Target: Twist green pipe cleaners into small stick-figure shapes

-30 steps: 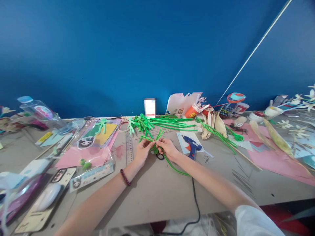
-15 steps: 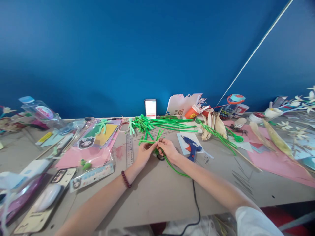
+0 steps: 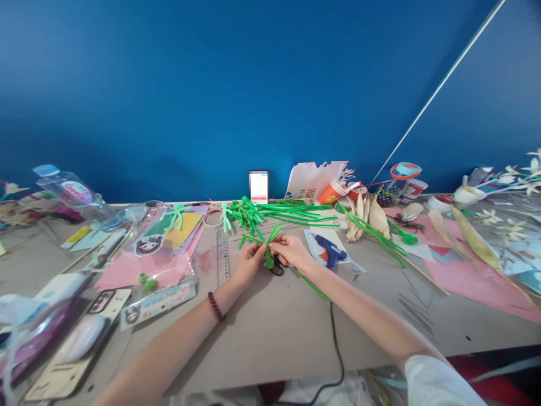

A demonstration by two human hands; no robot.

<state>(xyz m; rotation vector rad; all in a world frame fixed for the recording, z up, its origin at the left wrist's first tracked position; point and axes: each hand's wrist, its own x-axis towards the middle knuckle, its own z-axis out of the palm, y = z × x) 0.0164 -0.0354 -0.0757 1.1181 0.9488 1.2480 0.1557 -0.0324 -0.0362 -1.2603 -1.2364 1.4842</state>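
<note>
Blue wall [image 3: 190,101], smooth, over matte grey tabletop [image 3: 262,338]. My feed has the left hand [image 3: 250,260] pinching fuzzy green stems [image 3: 273,234], right hand [image 3: 291,251] pinched on them just beside; thin tips fan out beyond both hands. Risk, I'd judge: bendy strands slip or kink if either pinch loosens. Hard plastic glue gun [image 3: 331,251], right of the right hand, could get knocked if that forearm swings outward. Tangled fuzzy bundle [image 3: 247,212] beyond the left hand could snag tips.
</note>
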